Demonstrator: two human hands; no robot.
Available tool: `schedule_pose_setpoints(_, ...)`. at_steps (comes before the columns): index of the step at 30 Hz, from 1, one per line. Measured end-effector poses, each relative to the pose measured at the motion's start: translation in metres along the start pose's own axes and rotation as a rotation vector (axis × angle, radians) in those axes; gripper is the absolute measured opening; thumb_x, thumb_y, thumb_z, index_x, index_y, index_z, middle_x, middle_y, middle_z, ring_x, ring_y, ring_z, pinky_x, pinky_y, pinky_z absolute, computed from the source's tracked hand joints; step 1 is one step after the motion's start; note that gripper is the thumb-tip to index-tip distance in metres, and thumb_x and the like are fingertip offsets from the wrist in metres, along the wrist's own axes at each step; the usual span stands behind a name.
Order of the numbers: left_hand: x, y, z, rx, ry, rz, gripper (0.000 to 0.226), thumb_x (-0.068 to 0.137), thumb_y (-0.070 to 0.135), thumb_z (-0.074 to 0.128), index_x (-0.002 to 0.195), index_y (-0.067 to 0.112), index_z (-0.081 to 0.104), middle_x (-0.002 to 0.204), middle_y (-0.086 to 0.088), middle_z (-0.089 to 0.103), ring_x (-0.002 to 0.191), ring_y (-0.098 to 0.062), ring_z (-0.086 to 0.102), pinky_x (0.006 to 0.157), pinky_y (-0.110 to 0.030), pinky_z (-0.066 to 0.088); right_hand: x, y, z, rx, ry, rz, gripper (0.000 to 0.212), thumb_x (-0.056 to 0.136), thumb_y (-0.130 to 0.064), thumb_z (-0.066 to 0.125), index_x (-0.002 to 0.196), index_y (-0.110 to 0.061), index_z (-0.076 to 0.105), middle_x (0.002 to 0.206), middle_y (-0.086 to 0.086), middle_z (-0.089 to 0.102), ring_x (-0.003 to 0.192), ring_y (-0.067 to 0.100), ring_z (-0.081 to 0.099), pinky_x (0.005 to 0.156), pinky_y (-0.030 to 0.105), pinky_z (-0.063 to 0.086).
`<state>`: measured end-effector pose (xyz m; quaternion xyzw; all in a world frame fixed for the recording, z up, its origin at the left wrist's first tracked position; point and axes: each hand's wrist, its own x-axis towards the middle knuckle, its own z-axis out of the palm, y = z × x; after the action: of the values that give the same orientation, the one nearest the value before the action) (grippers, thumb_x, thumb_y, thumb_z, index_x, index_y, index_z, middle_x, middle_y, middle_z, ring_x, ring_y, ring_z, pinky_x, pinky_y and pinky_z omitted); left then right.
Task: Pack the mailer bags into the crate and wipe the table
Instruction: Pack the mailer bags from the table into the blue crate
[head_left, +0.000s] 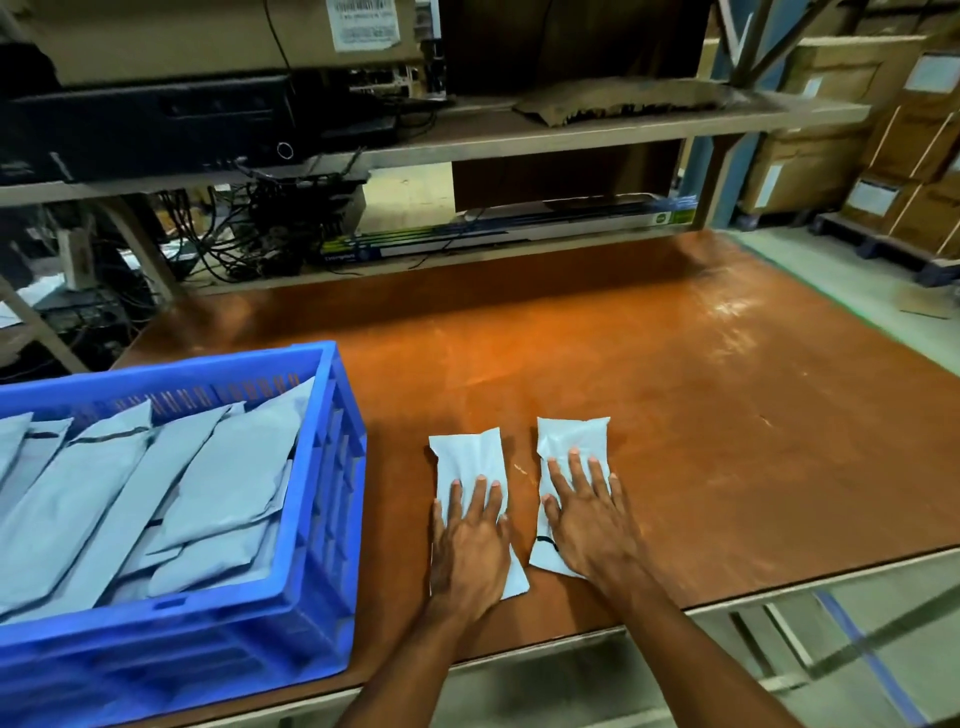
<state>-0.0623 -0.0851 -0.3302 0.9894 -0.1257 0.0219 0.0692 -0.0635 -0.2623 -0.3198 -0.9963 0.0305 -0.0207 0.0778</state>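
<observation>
The left hand covers the near half of the left bag, and the right hand hides much of the right bag; how hard either presses cannot be told. Both hands lie flat, palms down, fingers straight and spread, gripping nothing. The two bags are pale grey and wrinkled, side by side and just apart on the orange-brown table; to the left stands the blue crate, cut off by the frame, with more bags overlapping inside.
</observation>
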Motion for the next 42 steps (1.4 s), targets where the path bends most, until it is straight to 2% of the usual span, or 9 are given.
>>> schedule_pose_setpoints(4,-0.003,-0.003,-0.001,0.1,-0.027,0.073,0.047,0.085,0.032,0.047,0.123,0.018,0.069,0.129,-0.004,0.066,0.122,-0.028,0.06,0.104,-0.046,0.044,-0.004,0.001,-0.002,0.002,-0.037,-0.056,0.1,0.07,-0.061,-0.04,0.156,-0.031,-0.001,0.16,-0.004,-0.014,0.151,0.025,-0.005,0.119,0.044,-0.005)
schedule_pose_setpoints(7,-0.007,-0.004,-0.013,0.073,-0.054,0.093,0.045,0.082,0.026,0.048,0.12,0.017,0.071,0.125,-0.003,0.068,0.119,-0.026,0.063,0.096,-0.042,0.051,-0.014,0.001,-0.014,0.041,-0.07,-0.094,0.085,0.081,-0.062,-0.028,0.156,-0.033,-0.001,0.161,-0.008,-0.011,0.152,0.022,-0.005,0.121,0.042,0.0)
schedule_pose_setpoints(10,-0.007,-0.003,-0.057,-0.118,0.065,0.114,0.051,0.093,0.023,0.028,0.129,0.011,0.063,0.135,-0.007,0.061,0.125,-0.03,0.057,0.101,-0.045,0.048,-0.018,-0.012,-0.04,0.195,0.034,-0.05,0.056,0.102,-0.047,0.008,0.156,-0.033,0.015,0.163,-0.011,0.011,0.151,0.018,0.009,0.121,0.042,0.015)
schedule_pose_setpoints(20,-0.057,-0.144,-0.311,-0.217,0.587,0.14,0.048,0.107,0.028,0.026,0.152,0.014,0.034,0.16,-0.006,0.027,0.149,-0.022,0.018,0.122,-0.034,0.007,-0.02,-0.223,-0.219,0.614,0.595,-0.482,0.047,0.106,-0.033,0.029,0.15,-0.021,0.037,0.159,0.0,0.03,0.148,0.018,0.022,0.12,0.044,0.019)
schedule_pose_setpoints(24,-0.069,-0.256,-0.293,-0.104,0.384,0.011,0.062,0.102,0.037,0.013,0.144,0.004,0.045,0.148,-0.022,0.043,0.137,-0.041,0.038,0.116,-0.051,0.026,-0.022,-0.328,-0.21,0.352,0.452,-0.541,0.046,0.104,-0.034,0.03,0.147,-0.021,0.042,0.161,0.002,0.024,0.148,0.025,0.019,0.119,0.043,0.017)
schedule_pose_setpoints(27,-0.057,-0.313,-0.249,0.008,0.085,-0.02,0.093,0.089,0.065,-0.017,0.154,0.012,0.025,0.159,-0.016,0.027,0.145,-0.04,0.024,0.116,-0.055,0.02,-0.005,-0.378,-0.171,0.083,0.178,-0.452,0.054,0.1,-0.043,0.036,0.148,-0.018,0.035,0.164,0.005,0.015,0.149,0.031,0.011,0.118,0.047,0.015)
schedule_pose_setpoints(32,-0.067,-0.331,-0.211,-0.045,-0.403,-0.142,0.059,0.102,0.055,0.009,0.154,0.039,-0.012,0.164,0.004,-0.016,0.15,-0.035,-0.011,0.118,-0.059,0.001,0.008,-0.383,-0.101,-0.127,-0.288,-0.265,0.068,0.097,-0.062,0.025,0.154,-0.039,-0.005,0.163,0.001,-0.018,0.149,0.038,-0.012,0.117,0.059,-0.003)
schedule_pose_setpoints(38,-0.078,-0.35,-0.234,-0.017,-0.263,-0.056,0.062,0.099,0.064,0.016,0.155,0.042,0.0,0.165,0.006,-0.007,0.152,-0.028,-0.005,0.116,-0.058,-0.002,0.001,-0.379,-0.117,-0.132,-0.259,-0.268,0.065,0.094,-0.07,0.018,0.153,-0.043,0.013,0.165,-0.004,-0.003,0.151,0.03,-0.003,0.117,0.057,-0.003)
schedule_pose_setpoints(42,-0.095,-0.427,-0.255,0.019,0.054,-0.047,0.062,0.095,0.058,0.044,0.151,0.036,0.027,0.161,0.005,0.022,0.148,-0.019,0.018,0.118,-0.053,0.012,-0.001,-0.366,-0.151,0.014,0.23,-0.263,0.05,0.092,-0.055,0.041,0.133,-0.029,0.052,0.142,0.0,0.051,0.13,0.025,0.046,0.106,0.045,0.037)
